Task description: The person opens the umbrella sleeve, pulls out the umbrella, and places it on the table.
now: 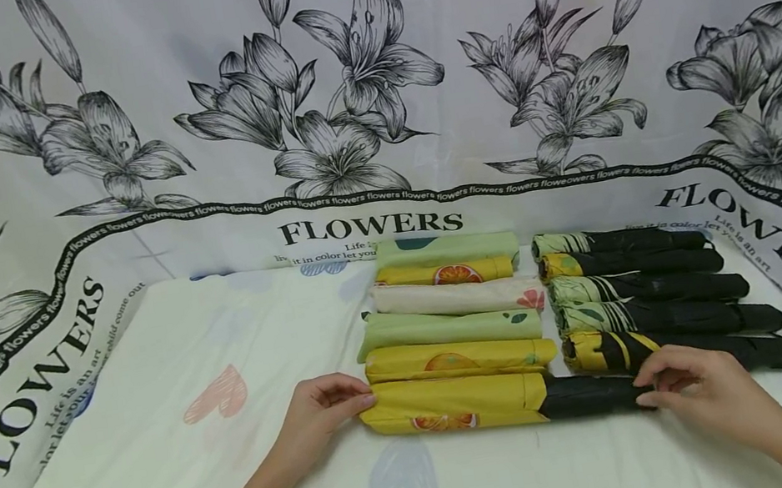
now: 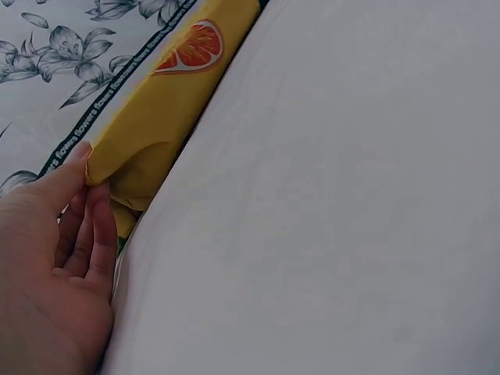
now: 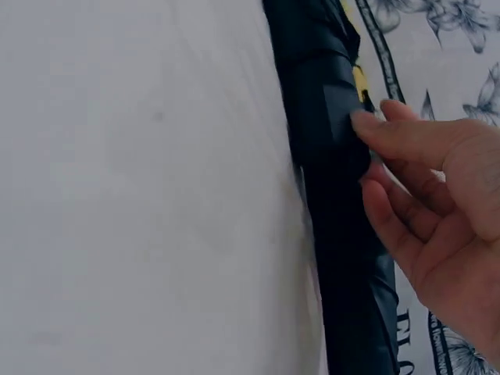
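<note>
In the head view, a yellow umbrella sleeve (image 1: 460,402) with orange slices lies nearest the person, and a black folded umbrella (image 1: 595,394) sticks out of its right end. My left hand (image 1: 325,410) pinches the sleeve's left end; in the left wrist view, thumb and fingertips hold the yellow fabric's corner (image 2: 117,168). At the other end, my right hand (image 1: 709,390) pinches the black umbrella between thumb and fingers. The right wrist view has the thumb on the edge of the black fabric (image 3: 332,117).
Behind lie several folded sleeves in a column, including another yellow one (image 1: 454,358), a green one (image 1: 449,328) and a white one (image 1: 452,295). To their right lie several folded umbrellas (image 1: 674,311), mostly black. A flower-print cloth (image 1: 235,166) hangs behind the white bedding (image 1: 129,469).
</note>
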Demonstrator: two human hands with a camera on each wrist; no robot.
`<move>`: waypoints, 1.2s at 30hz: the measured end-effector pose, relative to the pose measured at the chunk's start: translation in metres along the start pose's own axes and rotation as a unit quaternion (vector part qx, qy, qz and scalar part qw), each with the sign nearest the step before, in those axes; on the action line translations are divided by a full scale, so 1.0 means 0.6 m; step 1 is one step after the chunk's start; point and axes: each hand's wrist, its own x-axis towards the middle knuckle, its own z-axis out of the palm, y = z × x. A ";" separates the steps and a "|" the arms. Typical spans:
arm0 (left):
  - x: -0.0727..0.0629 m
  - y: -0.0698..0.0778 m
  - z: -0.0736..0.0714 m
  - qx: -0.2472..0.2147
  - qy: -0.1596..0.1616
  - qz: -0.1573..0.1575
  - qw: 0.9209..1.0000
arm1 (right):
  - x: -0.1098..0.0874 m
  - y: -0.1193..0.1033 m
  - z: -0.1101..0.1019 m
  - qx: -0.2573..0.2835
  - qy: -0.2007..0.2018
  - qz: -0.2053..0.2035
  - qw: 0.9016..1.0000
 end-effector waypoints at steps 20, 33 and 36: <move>-0.001 0.000 -0.006 0.010 0.003 0.006 1.000 | 0.025 -0.063 0.065 -0.057 0.045 -0.120 0.990; -0.001 0.001 -0.002 0.007 -0.006 0.008 1.000 | 0.025 -0.075 0.095 -0.104 -0.005 -0.099 0.990; -0.001 0.000 -0.001 0.005 -0.006 0.009 1.000 | 0.023 -0.076 0.101 -0.118 -0.002 -0.082 0.990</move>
